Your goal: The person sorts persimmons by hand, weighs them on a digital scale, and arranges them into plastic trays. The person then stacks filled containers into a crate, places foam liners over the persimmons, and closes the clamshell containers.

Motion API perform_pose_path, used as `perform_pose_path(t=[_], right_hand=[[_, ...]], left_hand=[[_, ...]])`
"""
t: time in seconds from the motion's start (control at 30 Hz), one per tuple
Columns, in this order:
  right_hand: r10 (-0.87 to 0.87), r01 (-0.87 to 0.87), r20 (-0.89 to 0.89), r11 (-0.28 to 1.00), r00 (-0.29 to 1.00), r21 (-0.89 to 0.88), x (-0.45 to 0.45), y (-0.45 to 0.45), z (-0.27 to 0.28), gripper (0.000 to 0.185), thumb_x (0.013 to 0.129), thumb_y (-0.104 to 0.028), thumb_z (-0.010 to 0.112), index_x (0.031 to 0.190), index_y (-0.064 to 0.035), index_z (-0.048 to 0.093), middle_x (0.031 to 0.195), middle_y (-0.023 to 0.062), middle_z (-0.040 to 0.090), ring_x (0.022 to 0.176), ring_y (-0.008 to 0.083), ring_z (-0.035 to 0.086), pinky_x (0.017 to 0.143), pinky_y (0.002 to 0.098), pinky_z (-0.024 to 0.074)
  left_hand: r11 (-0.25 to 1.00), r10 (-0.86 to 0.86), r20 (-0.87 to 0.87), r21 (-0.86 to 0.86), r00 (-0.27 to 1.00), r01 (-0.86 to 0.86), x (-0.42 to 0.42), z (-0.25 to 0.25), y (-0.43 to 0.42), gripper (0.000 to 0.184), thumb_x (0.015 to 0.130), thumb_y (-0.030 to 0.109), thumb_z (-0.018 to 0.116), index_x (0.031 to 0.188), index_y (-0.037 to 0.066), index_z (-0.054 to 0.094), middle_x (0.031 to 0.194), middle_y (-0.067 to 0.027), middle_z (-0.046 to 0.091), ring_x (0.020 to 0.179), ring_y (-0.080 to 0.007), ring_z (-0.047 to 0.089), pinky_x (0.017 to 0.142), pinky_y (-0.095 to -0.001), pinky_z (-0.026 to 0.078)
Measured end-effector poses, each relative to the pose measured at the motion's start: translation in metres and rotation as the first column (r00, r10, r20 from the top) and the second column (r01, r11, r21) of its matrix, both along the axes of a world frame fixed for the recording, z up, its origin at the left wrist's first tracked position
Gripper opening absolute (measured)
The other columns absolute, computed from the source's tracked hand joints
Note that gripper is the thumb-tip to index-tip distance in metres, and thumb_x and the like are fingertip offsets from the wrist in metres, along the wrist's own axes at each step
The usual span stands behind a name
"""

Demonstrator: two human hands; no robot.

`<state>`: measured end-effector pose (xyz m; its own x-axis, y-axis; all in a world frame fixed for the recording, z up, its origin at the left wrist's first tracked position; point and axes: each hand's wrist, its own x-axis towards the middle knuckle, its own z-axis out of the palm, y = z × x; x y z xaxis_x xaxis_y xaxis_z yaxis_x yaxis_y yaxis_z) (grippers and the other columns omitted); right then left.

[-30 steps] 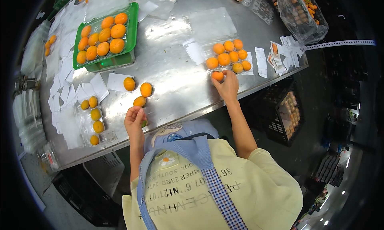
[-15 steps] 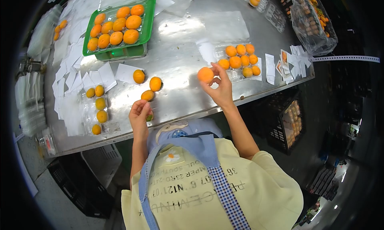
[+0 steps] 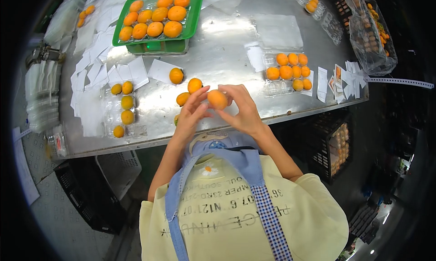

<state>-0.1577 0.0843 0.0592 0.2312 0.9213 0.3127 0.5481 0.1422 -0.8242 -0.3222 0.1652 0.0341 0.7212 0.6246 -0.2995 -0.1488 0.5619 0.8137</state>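
Note:
Between my two hands, above the table's front edge, is a round orange fruit (image 3: pixel 217 99). My right hand (image 3: pixel 245 110) is closed on it, thumb and fingers at its right side. My left hand (image 3: pixel 190 116) is at its left with curved fingers apart; whether the fingertips touch the fruit is hard to see. Just beyond my left hand lie loose fruits: one (image 3: pixel 195 85), another (image 3: pixel 183 99) partly behind the fingers, and a third (image 3: pixel 176 76) on white paper. A greenish one (image 3: pixel 176 120) is mostly hidden by my left wrist.
A green scale (image 3: pixel 195 27) bears a clear tray of fruits. Partly filled clear trays stand left (image 3: pixel 136 130) and right (image 3: pixel 274 90) on the metal table (image 3: pixel 222 47). White slips (image 3: pixel 91 74) lie at left. A plastic-lined crate (image 3: pixel 363 38) stands far right; a black crate (image 3: pixel 324 147) sits below.
My right hand has brought the fruit left, in front of me. My left hand has risen towards it, its fingers opening. The camera view has shifted, so the table appears further right and higher.

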Motion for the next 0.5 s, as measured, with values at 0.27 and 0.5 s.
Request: perform_pose_path(t=[0.27,0.5], right_hand=[[0.087,-0.101,-0.136,0.990,0.987,-0.100,-0.009,0.003,-0.003,0.056,0.070,-0.011,0.077,0.121,-0.0041,0.053,0.114,0.0119,0.053,0.091,0.0222,0.056,0.073,0.0295,0.0497],[0.047,-0.175,-0.422,0.947,0.905,-0.269,-0.009,0.021,-0.022,0.051,0.074,-0.010,0.075,0.120,-0.0019,0.054,0.117,0.0106,0.053,0.097,0.0186,0.058,0.077,0.0283,0.0529]], left_hand=[[0.974,0.101,-0.044,-0.198,0.994,-0.108,-0.005,-0.021,0.003,0.022,0.091,0.020,0.061,0.106,0.005,0.054,0.100,-0.0053,0.060,0.082,-0.0114,0.059,0.067,-0.0264,0.051],[0.946,0.187,-0.070,-0.254,0.980,-0.199,-0.012,-0.011,0.009,0.022,0.095,0.025,0.054,0.103,0.005,0.055,0.089,-0.0047,0.059,0.073,-0.0111,0.058,0.061,-0.0243,0.049]])
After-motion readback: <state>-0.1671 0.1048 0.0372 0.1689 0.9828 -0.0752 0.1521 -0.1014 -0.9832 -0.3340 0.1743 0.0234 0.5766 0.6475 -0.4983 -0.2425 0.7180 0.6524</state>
